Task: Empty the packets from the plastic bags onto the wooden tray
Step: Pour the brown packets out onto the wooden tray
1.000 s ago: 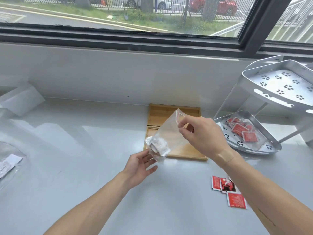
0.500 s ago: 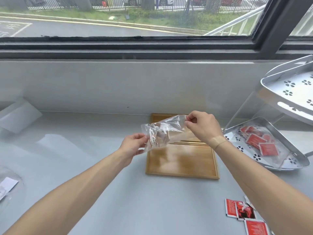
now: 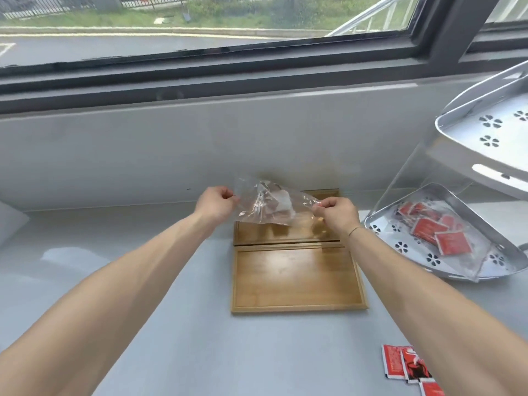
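Since half a second ago you have carried the clear plastic bag (image 3: 264,203) farther out, so it now hangs over the far section of the wooden tray (image 3: 297,284), stretched nearly level between your hands. Your left hand (image 3: 215,205) is closed in a pinch on the bag's left end, and your right hand (image 3: 337,213) is closed in a pinch on its right end. Pale packets (image 3: 275,202) show through the film, bunched toward the middle of the bag. Both sections of the tray below are bare wood. To the right, the lower shelf of a metal rack (image 3: 514,252) holds another clear bag with red packets (image 3: 437,232) in it. Near your right forearm, a few loose red packets (image 3: 400,364) lie on the grey counter (image 3: 200,324).
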Demonstrator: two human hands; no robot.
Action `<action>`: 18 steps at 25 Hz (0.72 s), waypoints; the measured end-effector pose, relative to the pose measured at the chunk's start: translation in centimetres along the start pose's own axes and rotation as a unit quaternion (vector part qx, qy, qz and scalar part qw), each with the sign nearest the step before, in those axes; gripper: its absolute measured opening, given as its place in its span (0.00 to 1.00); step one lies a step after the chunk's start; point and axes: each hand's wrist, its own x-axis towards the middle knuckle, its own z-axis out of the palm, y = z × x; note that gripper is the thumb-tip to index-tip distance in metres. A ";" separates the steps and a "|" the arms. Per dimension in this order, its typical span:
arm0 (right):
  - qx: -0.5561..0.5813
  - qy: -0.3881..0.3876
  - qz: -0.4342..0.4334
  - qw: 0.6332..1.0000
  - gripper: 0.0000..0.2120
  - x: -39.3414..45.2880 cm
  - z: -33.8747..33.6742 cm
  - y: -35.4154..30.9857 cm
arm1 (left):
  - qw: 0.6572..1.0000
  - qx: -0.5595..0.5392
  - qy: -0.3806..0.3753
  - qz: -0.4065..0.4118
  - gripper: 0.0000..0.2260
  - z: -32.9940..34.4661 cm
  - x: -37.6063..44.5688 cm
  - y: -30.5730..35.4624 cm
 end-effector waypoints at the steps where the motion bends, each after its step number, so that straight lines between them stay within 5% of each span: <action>1: 0.018 -0.004 0.016 1.000 0.07 0.2 0.2 0.6 | 1.000 0.024 0.001 0.007 0.07 0.1 0.3 0.4; 5: 0.034 -0.002 0.049 0.998 0.09 0.5 1.1 1.6 | 0.993 0.111 0.012 0.047 0.04 -0.2 0.8 2.1; 12: 0.237 -0.047 0.112 0.964 0.05 -0.7 2.2 -0.5 | 0.978 0.133 0.068 0.145 0.05 -1.9 1.0 4.6; 18: 0.252 -0.085 0.148 0.952 0.06 -1.4 3.1 -1.7 | 0.962 0.159 0.107 0.192 0.07 -2.9 0.8 5.3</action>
